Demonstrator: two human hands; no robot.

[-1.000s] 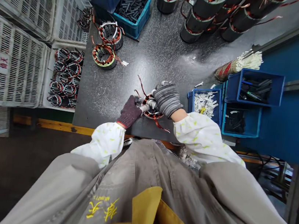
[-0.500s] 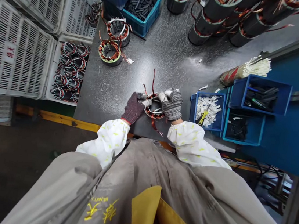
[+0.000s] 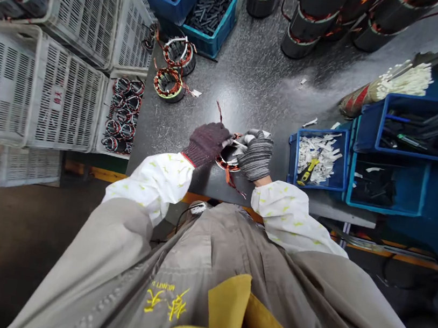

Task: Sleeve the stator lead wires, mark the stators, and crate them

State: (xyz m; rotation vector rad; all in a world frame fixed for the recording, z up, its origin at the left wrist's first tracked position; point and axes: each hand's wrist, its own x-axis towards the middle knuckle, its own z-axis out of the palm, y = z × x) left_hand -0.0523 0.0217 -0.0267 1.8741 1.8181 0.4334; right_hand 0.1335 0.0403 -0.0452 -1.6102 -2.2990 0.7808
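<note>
A wound motor stator [image 3: 228, 166] with copper-coloured windings and white sleeving stands on the dark metal bench in front of me. My left hand [image 3: 208, 142], in a maroon glove, is closed on its left and upper-left edge. My right hand [image 3: 257, 156], in a grey striped glove, grips the right side, its fingertips in the windings near a white piece. Both hands hide much of the rim. One brownish lead rises behind the stator, and a red-brown bundle of leads hangs toward me.
Two wound stators [image 3: 168, 85] stand at the back left, beside a teal bin of black pieces [image 3: 221, 37]. Stacked stators [image 3: 302, 37] are behind. On the right are a blue bin of white pieces [image 3: 292, 158] with a yellow cutter [image 3: 307, 172], and stacked bins [image 3: 384, 202]. Plastic crates [image 3: 64, 104] flank the left.
My left hand has moved right and over the stator's upper-left edge, covering more of it. My right hand stays at the right side. The camera view has shifted slightly.
</note>
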